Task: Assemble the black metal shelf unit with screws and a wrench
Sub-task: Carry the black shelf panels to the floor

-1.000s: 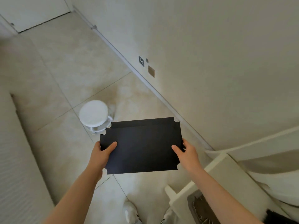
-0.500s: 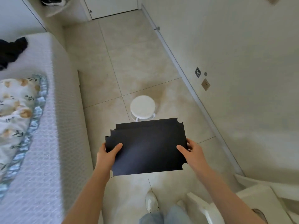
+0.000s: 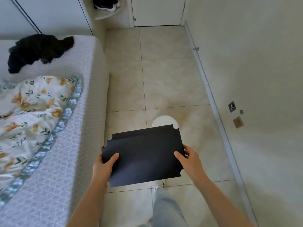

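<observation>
The black metal shelf panel (image 3: 144,154) is a flat, matte rectangle with a rounded notch at each corner and a folded lip along its far edge. It hangs nearly level in the air, its short ends gripped by the left hand (image 3: 105,167) and right hand (image 3: 188,159), thumbs on top.

Left hand (image 3: 103,167), right hand (image 3: 190,161): thumbs atop shelf panel (image 3: 144,154) ends

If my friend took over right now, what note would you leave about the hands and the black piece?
Left hand: grips the black shelf panel by its left edge, thumb on top.
Right hand: grips its right edge.
Panel: held in the air over the tiled floor, hiding part of a white stool.
Done: nothing joined yet.
Left: all assembly; no screws or wrench in view.
</observation>
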`<state>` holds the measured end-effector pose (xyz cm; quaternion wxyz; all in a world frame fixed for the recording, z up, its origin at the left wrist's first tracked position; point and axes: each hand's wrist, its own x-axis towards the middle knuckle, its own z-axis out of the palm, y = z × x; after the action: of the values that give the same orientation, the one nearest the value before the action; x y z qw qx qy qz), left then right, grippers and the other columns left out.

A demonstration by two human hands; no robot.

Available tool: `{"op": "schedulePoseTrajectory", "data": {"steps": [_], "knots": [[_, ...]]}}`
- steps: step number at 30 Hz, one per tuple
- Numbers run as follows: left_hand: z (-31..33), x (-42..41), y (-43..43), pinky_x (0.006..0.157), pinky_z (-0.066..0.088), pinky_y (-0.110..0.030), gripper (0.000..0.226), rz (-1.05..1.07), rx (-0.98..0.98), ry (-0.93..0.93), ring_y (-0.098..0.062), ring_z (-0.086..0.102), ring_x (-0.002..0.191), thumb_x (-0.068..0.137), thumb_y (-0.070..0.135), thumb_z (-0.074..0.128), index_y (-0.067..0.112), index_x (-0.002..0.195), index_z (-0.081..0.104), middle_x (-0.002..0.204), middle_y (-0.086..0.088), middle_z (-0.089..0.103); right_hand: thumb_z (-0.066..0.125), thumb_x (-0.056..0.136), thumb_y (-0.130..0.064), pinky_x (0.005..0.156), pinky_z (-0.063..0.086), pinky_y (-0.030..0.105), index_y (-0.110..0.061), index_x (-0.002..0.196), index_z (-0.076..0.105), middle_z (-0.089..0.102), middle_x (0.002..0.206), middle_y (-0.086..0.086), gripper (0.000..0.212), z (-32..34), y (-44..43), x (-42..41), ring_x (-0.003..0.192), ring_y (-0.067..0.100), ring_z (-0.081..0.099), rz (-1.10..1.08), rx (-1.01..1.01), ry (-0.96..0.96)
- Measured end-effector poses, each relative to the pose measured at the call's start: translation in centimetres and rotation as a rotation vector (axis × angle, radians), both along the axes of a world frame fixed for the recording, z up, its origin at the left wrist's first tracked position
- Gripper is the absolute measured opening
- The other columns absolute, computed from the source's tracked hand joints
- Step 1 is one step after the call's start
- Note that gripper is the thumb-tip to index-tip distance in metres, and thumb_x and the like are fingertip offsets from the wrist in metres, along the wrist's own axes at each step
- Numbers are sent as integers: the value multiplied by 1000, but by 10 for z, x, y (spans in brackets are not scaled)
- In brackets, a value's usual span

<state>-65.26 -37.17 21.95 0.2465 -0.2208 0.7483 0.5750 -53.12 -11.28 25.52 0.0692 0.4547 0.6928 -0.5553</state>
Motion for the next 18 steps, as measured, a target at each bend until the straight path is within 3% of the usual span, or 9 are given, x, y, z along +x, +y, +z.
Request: {"op": "schedulePoseTrajectory", "data": {"steps": [9, 15, 18], "knots": [[5, -117, 39, 67, 51, -30, 35, 124, 15, -1, -16, 64, 93, 90, 31, 75, 22, 117, 55, 104, 5, 65, 60, 96, -26, 102, 50, 44, -18, 141, 48, 59, 132, 2, 47, 15, 51, -148, 117, 24, 59, 130, 25, -20], [-2, -201, 49, 72, 53, -35, 36, 134, 19, -22, -21, 66, 96, 88, 29, 77, 20, 117, 58, 106, 2, 67, 62, 96, -23, 101, 50, 47, -15, 140, 49, 59, 132, 7, 47, 7, 62, -232, 116, 27, 59, 113, 0, -52], [-8, -258, 50, 66, 53, -32, 37, 119, 21, -43, -19, 67, 92, 87, 28, 78, 20, 117, 57, 103, 4, 67, 63, 95, -22, 103, 49, 48, -14, 140, 49, 59, 133, 8, 47, -2, 62, -281, 117, 28, 59, 61, -21, -75]]}}
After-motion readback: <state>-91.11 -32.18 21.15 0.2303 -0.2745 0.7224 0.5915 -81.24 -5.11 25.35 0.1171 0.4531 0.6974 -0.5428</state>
